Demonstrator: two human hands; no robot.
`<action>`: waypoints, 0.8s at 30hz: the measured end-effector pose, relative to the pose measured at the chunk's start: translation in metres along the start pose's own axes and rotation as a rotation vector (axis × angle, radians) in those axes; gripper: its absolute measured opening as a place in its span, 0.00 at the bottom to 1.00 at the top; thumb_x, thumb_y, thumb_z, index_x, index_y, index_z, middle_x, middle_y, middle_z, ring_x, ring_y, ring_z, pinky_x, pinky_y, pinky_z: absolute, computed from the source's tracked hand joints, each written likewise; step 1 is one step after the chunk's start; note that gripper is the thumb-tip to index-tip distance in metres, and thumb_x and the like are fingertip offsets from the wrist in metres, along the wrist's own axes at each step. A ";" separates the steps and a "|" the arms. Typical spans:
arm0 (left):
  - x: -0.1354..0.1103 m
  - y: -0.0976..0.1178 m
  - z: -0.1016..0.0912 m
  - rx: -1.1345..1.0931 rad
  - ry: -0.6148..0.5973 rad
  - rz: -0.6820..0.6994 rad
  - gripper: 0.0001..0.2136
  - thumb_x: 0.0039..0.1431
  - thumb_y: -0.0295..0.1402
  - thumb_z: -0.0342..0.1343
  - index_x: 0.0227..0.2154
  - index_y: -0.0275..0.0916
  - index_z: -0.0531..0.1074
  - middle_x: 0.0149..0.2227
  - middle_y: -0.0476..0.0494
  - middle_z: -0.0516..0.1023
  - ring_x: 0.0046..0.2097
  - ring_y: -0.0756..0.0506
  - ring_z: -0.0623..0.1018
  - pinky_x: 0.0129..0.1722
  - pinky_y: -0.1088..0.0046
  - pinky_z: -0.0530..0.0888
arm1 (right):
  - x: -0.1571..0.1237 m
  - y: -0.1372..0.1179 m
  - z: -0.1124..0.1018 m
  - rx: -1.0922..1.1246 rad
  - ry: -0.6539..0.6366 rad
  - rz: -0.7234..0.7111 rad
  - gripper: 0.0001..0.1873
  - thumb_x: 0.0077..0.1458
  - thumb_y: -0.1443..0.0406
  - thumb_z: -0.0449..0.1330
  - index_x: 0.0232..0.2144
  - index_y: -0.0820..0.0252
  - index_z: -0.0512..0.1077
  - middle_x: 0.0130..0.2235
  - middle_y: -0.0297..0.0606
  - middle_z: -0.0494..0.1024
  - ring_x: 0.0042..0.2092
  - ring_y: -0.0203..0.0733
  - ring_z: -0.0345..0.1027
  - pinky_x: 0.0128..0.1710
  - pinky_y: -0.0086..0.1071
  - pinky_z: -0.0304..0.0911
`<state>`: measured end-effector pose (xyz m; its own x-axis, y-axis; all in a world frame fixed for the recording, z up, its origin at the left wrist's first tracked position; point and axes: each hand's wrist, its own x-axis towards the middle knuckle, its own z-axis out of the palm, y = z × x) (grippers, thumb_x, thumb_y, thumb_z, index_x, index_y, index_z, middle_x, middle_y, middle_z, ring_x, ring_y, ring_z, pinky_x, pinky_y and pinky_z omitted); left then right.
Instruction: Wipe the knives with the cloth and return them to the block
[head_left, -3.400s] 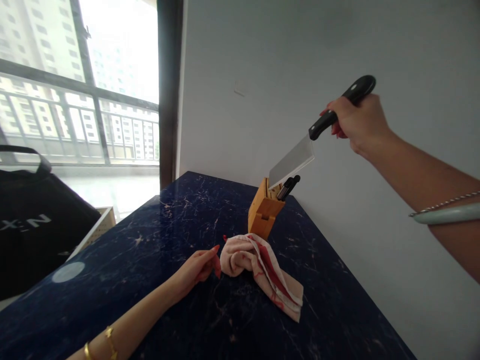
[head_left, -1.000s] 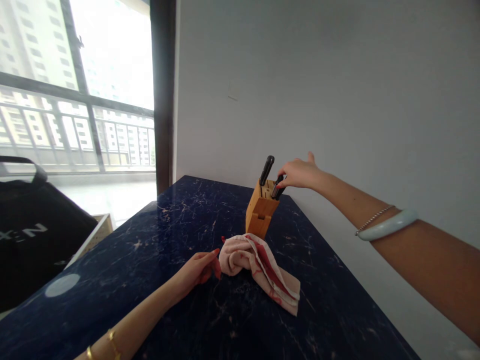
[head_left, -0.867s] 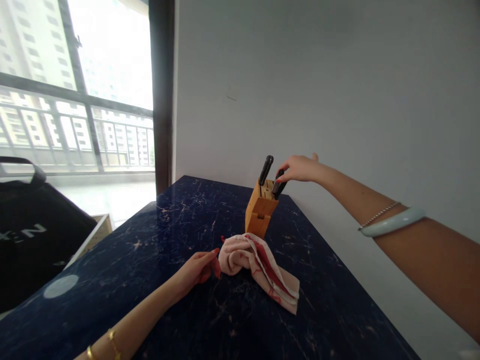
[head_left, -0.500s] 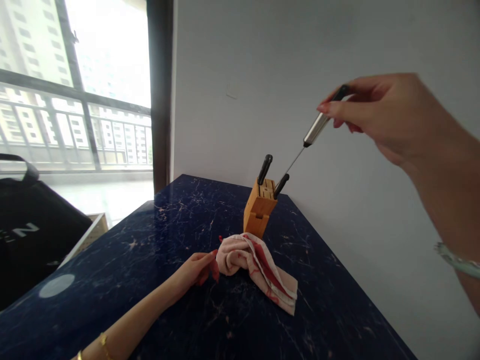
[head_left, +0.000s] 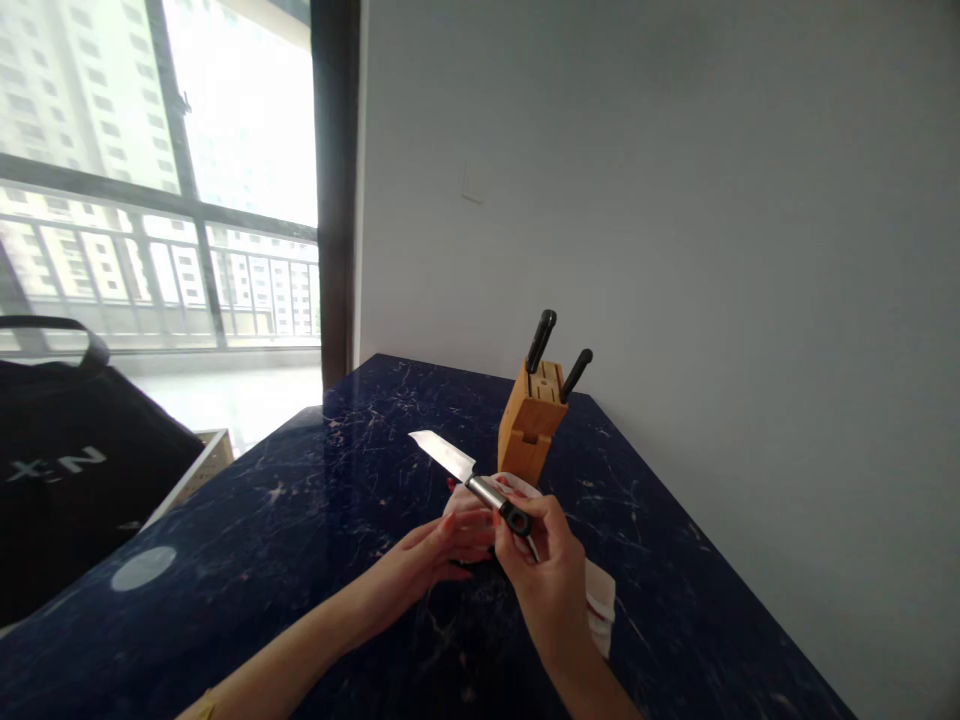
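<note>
A kitchen knife [head_left: 448,456] with a steel-and-black handle is held by my right hand [head_left: 551,575], which pinches the end of the handle. The blade points up and to the left, above the table. My left hand [head_left: 427,552] is open, its fingers stretched out at the towel and just under the knife handle; whether it touches either one I cannot tell. The pink and white towel [head_left: 600,595] lies crumpled on the table, partly hidden behind both hands. Right behind it stands a wooden knife block [head_left: 529,425] with two black-handled knives in it.
The dark blue marbled table [head_left: 405,390] runs along a grey wall [head_left: 675,250] on the right. A pale round spot [head_left: 144,568] shows at its left side. A black bag [head_left: 75,460] stands left of the table, before a window [head_left: 247,200]. A small red thing [head_left: 450,483] lies by the towel.
My right hand has drawn the knife out of the block and brought it down and left over the towel. My left hand has moved right, nearer the handle.
</note>
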<state>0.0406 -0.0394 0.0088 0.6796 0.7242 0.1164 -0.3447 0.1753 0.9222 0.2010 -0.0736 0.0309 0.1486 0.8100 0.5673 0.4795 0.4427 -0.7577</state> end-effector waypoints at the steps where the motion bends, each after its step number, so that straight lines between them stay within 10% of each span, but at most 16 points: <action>1: 0.000 0.001 0.002 -0.024 0.006 0.009 0.20 0.61 0.42 0.42 0.51 0.36 0.63 0.50 0.36 0.69 0.50 0.41 0.68 0.48 0.63 0.63 | -0.003 0.005 0.004 0.002 -0.007 -0.018 0.07 0.49 0.62 0.55 0.33 0.53 0.65 0.39 0.36 0.74 0.41 0.43 0.69 0.40 0.37 0.66; 15: 0.009 -0.010 -0.010 -0.200 0.335 0.043 0.09 0.57 0.33 0.51 0.40 0.36 0.65 0.36 0.42 0.76 0.39 0.46 0.75 0.45 0.68 0.68 | -0.005 0.010 0.009 -0.147 -0.346 -0.109 0.20 0.48 0.65 0.59 0.46 0.53 0.65 0.46 0.36 0.70 0.48 0.42 0.62 0.48 0.36 0.59; 24: 0.008 -0.016 -0.011 -0.061 0.312 -0.146 0.13 0.52 0.41 0.53 0.35 0.38 0.62 0.24 0.49 0.73 0.25 0.45 0.76 0.30 0.61 0.73 | 0.018 0.049 -0.016 -0.684 -0.261 -0.045 0.26 0.45 0.70 0.56 0.50 0.59 0.60 0.45 0.42 0.68 0.48 0.45 0.60 0.47 0.35 0.56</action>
<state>0.0444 -0.0295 -0.0095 0.4970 0.8560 -0.1422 -0.3029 0.3247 0.8960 0.2409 -0.0427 0.0089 -0.0536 0.8998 0.4330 0.9256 0.2075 -0.3166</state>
